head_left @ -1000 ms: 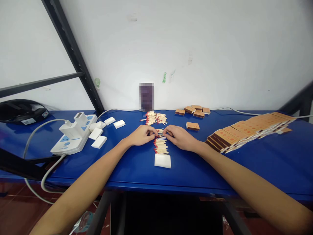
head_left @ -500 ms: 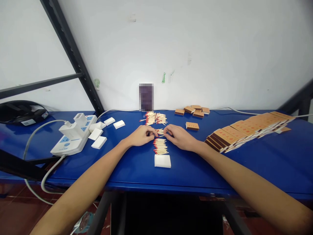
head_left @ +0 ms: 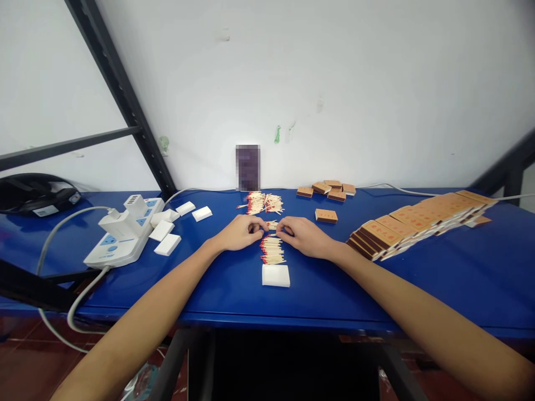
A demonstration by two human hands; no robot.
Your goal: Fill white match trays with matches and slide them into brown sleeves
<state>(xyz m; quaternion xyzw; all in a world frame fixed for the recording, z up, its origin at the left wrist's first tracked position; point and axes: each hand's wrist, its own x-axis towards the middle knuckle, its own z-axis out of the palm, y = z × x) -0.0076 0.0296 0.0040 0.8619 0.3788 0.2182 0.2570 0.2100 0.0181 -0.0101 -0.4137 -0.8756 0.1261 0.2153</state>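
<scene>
My left hand (head_left: pixel 240 233) and my right hand (head_left: pixel 301 235) rest on the blue table (head_left: pixel 438 278), fingertips pinched together from both sides on a small bunch of matches (head_left: pixel 272 225). Just in front of the hands lies a row of red-tipped matches (head_left: pixel 271 251), and nearer to me an empty white matchbox tray (head_left: pixel 276 275). A looser heap of matches (head_left: pixel 262 203) lies behind the hands, close to the wall.
Several white trays (head_left: pixel 168 244) lie beside a white power strip (head_left: pixel 123 231) with a grey cable at the left. Brown matchbox sleeves (head_left: pixel 326 190) sit at the back, one sleeve (head_left: pixel 326 215) apart. A long overlapping row of brown boxes (head_left: pixel 418 222) runs to the right. Black frame bars cross the left.
Both hands have stayed at the same bunch of matches, fingers shifting only slightly. The view has drifted a little.
</scene>
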